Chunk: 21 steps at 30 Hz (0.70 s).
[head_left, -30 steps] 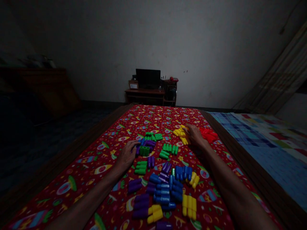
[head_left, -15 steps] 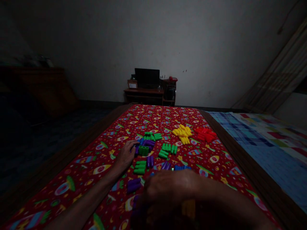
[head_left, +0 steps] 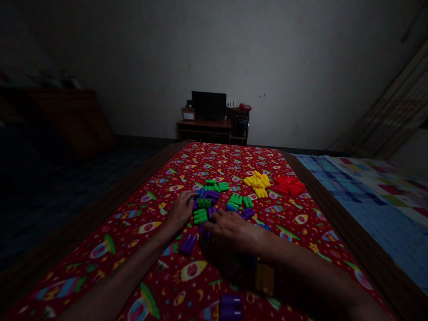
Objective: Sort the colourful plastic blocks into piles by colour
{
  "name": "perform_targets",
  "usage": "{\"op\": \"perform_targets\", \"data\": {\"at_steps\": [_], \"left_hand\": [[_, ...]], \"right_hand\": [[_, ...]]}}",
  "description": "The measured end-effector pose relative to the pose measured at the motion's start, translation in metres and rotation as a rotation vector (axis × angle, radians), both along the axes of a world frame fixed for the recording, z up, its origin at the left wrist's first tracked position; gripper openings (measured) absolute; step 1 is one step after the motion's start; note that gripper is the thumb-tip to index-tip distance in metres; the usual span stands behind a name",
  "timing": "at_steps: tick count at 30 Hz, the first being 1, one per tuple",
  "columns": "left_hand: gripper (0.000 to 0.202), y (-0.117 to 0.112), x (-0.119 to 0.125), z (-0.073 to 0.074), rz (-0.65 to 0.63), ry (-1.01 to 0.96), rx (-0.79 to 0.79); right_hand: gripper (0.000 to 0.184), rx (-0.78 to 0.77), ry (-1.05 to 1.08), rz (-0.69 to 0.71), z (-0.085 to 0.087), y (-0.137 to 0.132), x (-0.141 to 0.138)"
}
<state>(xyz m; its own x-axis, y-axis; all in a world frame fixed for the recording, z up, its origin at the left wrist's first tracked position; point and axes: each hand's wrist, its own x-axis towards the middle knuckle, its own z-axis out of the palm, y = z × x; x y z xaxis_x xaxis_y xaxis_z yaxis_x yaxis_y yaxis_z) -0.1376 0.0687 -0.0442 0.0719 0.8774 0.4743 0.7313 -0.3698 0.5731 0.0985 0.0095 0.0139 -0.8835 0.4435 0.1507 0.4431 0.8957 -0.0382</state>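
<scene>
My left hand rests palm down at the left edge of a loose cluster of plastic toy blocks, its fingers curved against them. That cluster has a green block, a purple block and other green, blue and purple ones. Just right of it, my right hand lies low over the cloth with fingers stretched forward and left, touching purple pieces partly hidden beneath. A separate purple block lies between the forearms. Beneath the right forearm sits a shadowed yellow block.
Farther back are a yellow block pile and a red block pile. Green blocks lie beyond my right hand; a purple block is at the near edge. A patterned red cloth covers the surface. A desk with a monitor stands behind.
My right hand has moved forward from the near side, shifting blocks toward the cluster. A green block now sits closer to it. The left hand stays beside the cluster.
</scene>
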Motion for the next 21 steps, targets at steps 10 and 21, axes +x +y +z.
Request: {"op": "perform_targets", "data": {"at_steps": [10, 21], "left_hand": [[0.038, -0.013, 0.013, 0.013, 0.053, -0.06, 0.129], [0.03, -0.17, 0.108, 0.072, -1.141, 0.782, 0.528]], "right_hand": [[0.036, -0.207, 0.277, -0.116, 0.049, 0.007, 0.056], [0.081, -0.386, 0.108, -0.347, -0.04, -0.075, 0.141]]}}
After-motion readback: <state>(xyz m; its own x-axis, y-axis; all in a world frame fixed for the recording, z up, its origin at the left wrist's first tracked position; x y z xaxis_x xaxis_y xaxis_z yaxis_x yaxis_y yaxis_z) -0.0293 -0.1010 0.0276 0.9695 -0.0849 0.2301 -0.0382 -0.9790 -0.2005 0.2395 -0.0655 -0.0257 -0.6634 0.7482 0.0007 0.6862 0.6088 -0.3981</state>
